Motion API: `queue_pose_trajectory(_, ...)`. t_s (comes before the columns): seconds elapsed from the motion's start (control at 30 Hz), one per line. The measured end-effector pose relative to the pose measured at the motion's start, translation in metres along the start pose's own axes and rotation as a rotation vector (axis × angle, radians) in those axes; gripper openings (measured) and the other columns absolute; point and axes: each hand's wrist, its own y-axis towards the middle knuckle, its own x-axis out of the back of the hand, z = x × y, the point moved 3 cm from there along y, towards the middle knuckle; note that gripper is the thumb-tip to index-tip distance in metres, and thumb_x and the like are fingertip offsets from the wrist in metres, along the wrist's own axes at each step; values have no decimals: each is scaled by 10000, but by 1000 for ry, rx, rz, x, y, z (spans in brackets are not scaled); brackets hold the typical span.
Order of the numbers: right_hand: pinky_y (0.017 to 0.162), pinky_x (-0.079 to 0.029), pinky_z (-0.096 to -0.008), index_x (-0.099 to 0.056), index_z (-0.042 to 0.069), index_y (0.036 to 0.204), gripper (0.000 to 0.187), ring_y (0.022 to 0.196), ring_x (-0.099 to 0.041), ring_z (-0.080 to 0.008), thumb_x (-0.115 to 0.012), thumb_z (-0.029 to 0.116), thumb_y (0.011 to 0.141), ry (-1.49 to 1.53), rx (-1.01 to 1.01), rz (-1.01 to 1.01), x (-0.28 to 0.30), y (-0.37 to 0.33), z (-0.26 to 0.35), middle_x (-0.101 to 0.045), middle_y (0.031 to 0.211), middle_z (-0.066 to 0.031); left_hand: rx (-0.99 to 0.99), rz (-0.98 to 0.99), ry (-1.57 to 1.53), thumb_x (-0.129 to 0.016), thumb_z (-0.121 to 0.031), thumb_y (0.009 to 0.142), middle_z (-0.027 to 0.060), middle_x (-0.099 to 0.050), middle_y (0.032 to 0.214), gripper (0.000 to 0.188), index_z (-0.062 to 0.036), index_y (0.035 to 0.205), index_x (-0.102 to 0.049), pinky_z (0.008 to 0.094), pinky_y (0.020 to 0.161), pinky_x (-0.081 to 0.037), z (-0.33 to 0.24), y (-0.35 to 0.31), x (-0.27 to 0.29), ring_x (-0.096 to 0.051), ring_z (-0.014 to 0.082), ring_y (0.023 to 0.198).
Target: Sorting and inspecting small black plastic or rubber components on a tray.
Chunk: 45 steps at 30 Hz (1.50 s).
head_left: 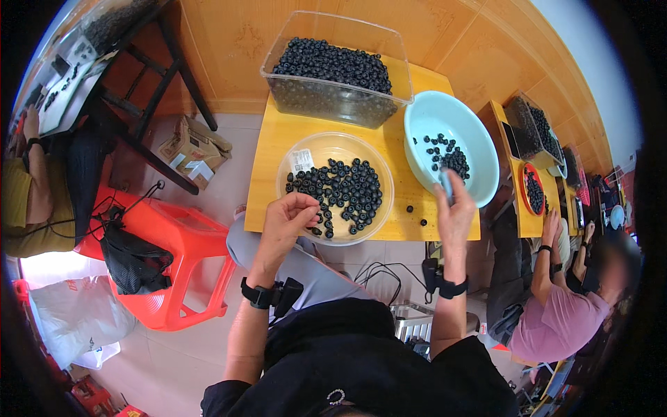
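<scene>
My left hand [288,219] is over the near left part of a shallow round clear tub [381,156]. Its thumb and fingertips are pinched together, and what they hold, if anything, is too small to make out. In the tub lie many small black rounded pieces with holes, like beads [347,189]. My right hand [456,215], slightly blurred, is closed around a slim light-blue tool [446,185] at the near rim of a pale blue basin [486,149]. The tool's exact kind is unclear. More black pieces [448,154] rest in the basin.
A clear rectangular bin [333,104] heaped with black pieces stands at the back of the yellow table [260,184]. Two loose pieces [417,214] lie near its front edge. A red stool [170,243] is at left; people sit at tables on both sides.
</scene>
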Motion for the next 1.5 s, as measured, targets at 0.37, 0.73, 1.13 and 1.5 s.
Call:
queue_pose_trajectory(0.37,615,-480,-373,-638,41,1021,231,694,-629,-342,-625,145,814,195,-199,326,-59,-73,14,-629,765,-204,-278,-16,952,-665,-83,725,129,-631,766,109,-23,806,-622,377,641,-495,22,23,-57,-619,283,682)
queue_pose_trajectory(0.73,618,-475,-414,-632,45,981,197,721,-611,-384,-596,176,838,207,-221,383,-68,-78,13,-630,777,-198,-311,-24,1163,-670,-71,682,150,-572,792,163,-37,794,-557,451,675,-458,28,17,-75,-578,356,799)
queue_pose_trajectory(1.13,623,-474,-421,-631,54,985,200,721,-610,-390,-590,186,841,215,-233,408,-69,-80,14,-625,764,-204,-345,8,722,-633,20,725,130,-585,751,168,14,878,-565,322,611,-514,22,20,-56,-608,254,639)
queue_pose_trajectory(1.5,596,-481,-323,-632,-12,1009,266,653,-631,-269,-616,194,842,340,-97,380,-47,-69,39,-647,801,-166,114,209,-464,-616,-15,834,32,-623,911,172,-31,1002,-577,249,714,-521,14,6,-30,-628,121,786)
